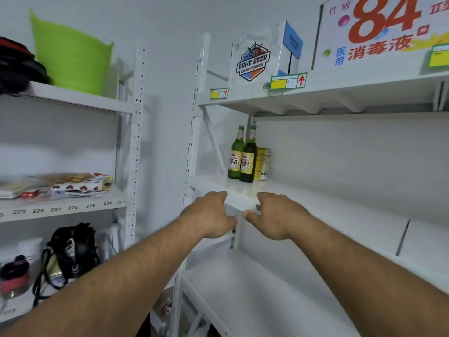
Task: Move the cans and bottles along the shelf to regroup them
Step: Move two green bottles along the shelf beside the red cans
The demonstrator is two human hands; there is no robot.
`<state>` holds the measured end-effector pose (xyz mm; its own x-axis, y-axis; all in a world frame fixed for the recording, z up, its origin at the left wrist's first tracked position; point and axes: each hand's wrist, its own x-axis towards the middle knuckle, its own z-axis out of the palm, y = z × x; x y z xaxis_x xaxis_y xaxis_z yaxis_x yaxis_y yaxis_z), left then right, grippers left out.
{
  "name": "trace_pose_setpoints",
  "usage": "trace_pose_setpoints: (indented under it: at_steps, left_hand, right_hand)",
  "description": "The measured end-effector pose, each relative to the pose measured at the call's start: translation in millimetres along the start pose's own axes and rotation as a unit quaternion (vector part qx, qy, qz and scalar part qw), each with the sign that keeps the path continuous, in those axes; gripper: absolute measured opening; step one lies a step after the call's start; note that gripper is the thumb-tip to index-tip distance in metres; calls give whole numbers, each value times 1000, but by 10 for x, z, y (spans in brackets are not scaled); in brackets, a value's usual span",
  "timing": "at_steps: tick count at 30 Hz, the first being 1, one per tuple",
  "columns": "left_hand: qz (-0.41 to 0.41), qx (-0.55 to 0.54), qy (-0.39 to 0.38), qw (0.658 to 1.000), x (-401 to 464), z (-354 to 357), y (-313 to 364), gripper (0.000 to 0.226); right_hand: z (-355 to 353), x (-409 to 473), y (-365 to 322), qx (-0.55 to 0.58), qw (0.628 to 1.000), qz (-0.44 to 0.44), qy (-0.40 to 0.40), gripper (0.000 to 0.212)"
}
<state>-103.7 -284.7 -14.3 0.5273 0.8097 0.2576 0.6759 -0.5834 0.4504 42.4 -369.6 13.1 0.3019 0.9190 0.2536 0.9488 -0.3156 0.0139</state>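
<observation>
Two green beer bottles [235, 154] [248, 159] with yellow labels stand upright side by side at the left end of the middle white shelf [340, 207]. Right behind them stand a yellow can [260, 164] and a white can [266, 164], partly hidden by the bottles. My left hand [213, 214] and my right hand [274, 215] lie at the shelf's front edge, just below and in front of the bottles. Both hands hold nothing; their fingers curl over the edge and the fingertips are hidden.
The top shelf carries a Bahe Beer box [262, 54] and a large 84 disinfectant carton [381, 32]. A second rack on the left holds a green tub [73, 54], packets [73, 184] and a black bag [73, 251]. The lower white shelf [255, 300] lies beneath my arms.
</observation>
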Motion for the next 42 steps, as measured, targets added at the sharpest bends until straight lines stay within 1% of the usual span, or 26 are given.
trace_pose_setpoints:
  at_steps: [4, 8, 13, 17, 20, 27, 35, 42]
  left_hand:
    - [10, 6, 14, 1000, 416, 42, 14, 76]
    - [14, 37, 20, 999, 831, 22, 41, 83]
    - [9, 37, 20, 999, 1338, 2, -46, 83]
    - [0, 27, 14, 1000, 1694, 0, -173, 84]
    - [9, 19, 12, 1000, 2006, 28, -299, 85]
    - [49, -7, -3, 999, 2768, 113, -674, 84]
    - [125, -84, -20, 988, 3603, 127, -1049, 66]
    - [140, -208, -42, 967, 4300, 204, -1198, 79]
  right_hand:
    - [35, 391, 134, -8, 999, -7, 32, 70]
    - [74, 862, 302, 14, 998, -4, 58, 68]
    - [151, 1422, 377, 27, 997, 1, 67, 69]
    - [220, 1669, 353, 16, 998, -3, 58, 67]
    - [292, 1883, 355, 13, 998, 8, 63, 68]
    - [447, 2416, 342, 0, 995, 67, 77, 67]
    - [560, 3218, 96, 2, 984, 150, 99, 59]
    - [600, 3718, 20, 13, 959, 242, 147, 65]
